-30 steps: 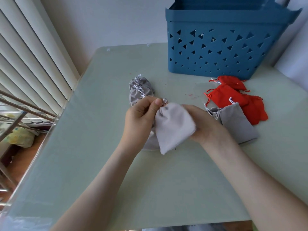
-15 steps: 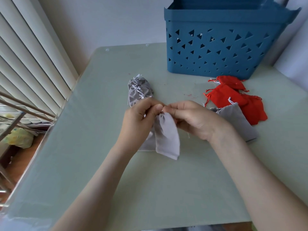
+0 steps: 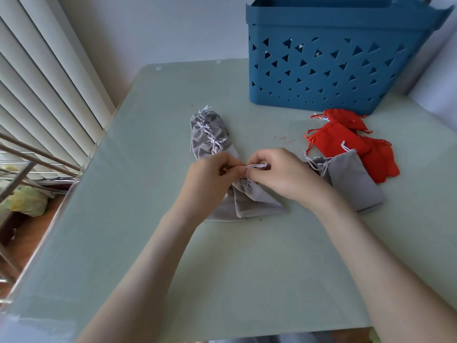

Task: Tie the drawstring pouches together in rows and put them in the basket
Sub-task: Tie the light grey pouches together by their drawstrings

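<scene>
text: none readable — labels: none — numbers: none

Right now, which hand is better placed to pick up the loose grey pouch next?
Right. The loose grey pouch lies just beside the right hand; the left hand is farther off. Both pinch the white drawstring.

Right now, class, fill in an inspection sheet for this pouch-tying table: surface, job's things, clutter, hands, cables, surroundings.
Surface: pale green table, few red flecks.
Job's things: tied grey row; held grey pouch; loose grey pouch; red pouches beside it; blue basket at far edge.
Clutter: nothing seen.
Hands: left hand pinches held pouch's neck; right hand pinches its white drawstring.
Cables: nothing seen.
Surroundings: blinds left, wall behind.
</scene>
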{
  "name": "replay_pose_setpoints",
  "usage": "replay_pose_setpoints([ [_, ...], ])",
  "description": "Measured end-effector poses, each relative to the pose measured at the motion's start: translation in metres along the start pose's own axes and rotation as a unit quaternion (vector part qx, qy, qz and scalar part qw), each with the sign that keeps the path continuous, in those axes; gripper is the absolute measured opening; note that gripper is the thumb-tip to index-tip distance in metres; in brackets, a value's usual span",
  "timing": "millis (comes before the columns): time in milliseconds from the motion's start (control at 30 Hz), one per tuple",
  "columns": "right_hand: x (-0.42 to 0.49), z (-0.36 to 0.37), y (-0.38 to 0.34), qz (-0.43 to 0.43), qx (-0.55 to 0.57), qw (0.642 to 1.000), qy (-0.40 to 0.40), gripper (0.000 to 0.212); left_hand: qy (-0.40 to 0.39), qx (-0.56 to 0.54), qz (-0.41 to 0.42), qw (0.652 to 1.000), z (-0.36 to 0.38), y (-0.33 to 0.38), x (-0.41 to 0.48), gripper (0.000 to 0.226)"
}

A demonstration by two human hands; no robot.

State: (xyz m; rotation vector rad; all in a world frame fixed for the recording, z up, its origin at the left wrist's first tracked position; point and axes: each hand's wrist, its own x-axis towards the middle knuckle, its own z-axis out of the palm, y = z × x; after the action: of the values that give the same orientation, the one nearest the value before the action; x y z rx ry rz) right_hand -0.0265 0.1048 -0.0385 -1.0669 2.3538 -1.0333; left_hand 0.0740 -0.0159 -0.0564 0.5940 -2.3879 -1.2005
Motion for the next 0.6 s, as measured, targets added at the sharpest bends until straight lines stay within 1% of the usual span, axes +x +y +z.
replay_pose_setpoints([
  [133,0.003,0.003,0.002,-0.001,0.018,1.000,0.008,0.012,0.014,0.035,0.042,0.998,-0.001,0.001,-0.002,0.001],
  [267,0.005,0.003,0.004,-0.017,0.091,0.996,0.013,0.015,0.051,0.025,0.052,0.997,0.001,0.004,-0.004,0.006],
  [433,0.004,0.007,0.003,-0.030,0.160,0.986,0.024,0.015,0.081,0.048,0.073,0.993,0.005,0.002,-0.003,0.004],
  [533,0.004,0.008,0.001,-0.043,0.223,0.974,0.024,0.024,0.113,0.056,0.111,0.986,0.009,-0.001,-0.003,0.003],
  [600,0.003,0.006,-0.001,-0.060,0.266,0.962,0.008,0.031,0.131,0.053,0.150,0.978,0.010,-0.002,-0.003,0.003],
])
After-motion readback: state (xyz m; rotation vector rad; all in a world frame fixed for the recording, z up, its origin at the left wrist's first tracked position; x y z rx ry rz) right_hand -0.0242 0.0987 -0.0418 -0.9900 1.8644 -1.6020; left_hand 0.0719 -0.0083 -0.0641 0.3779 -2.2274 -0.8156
